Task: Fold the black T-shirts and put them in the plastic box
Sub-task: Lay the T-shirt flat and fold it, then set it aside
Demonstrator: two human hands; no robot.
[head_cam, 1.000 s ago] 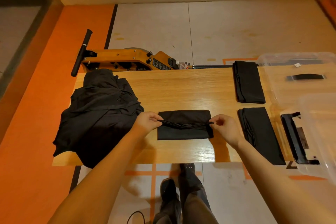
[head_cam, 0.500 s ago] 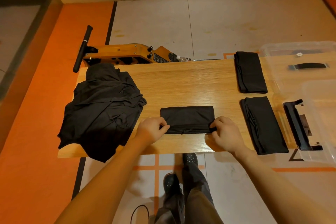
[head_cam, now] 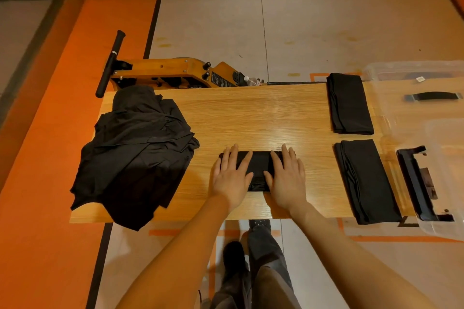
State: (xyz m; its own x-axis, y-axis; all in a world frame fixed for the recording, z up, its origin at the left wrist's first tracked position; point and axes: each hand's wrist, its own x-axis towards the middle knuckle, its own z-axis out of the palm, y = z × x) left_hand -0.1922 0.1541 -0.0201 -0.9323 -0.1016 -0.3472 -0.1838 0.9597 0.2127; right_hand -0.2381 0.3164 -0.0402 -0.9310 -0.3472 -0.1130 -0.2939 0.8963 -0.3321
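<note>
Left hand point(head_cam: 232, 178) and right hand point(head_cam: 286, 178), fingers flat, press and largely cover the folded T-shirt point(head_cam: 257, 170); the plastic box point(head_cam: 442, 223) is cut off at right.

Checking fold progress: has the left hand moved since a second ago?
Yes. The left hand went from pinching the folded T-shirt at its left end to pressing flat on top, shifting rightward, away from the unfolded pile.

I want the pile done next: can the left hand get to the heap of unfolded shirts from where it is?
Probably yes: the left hand lies flat on the folded shirt, with bare table between it and the heap.
</note>
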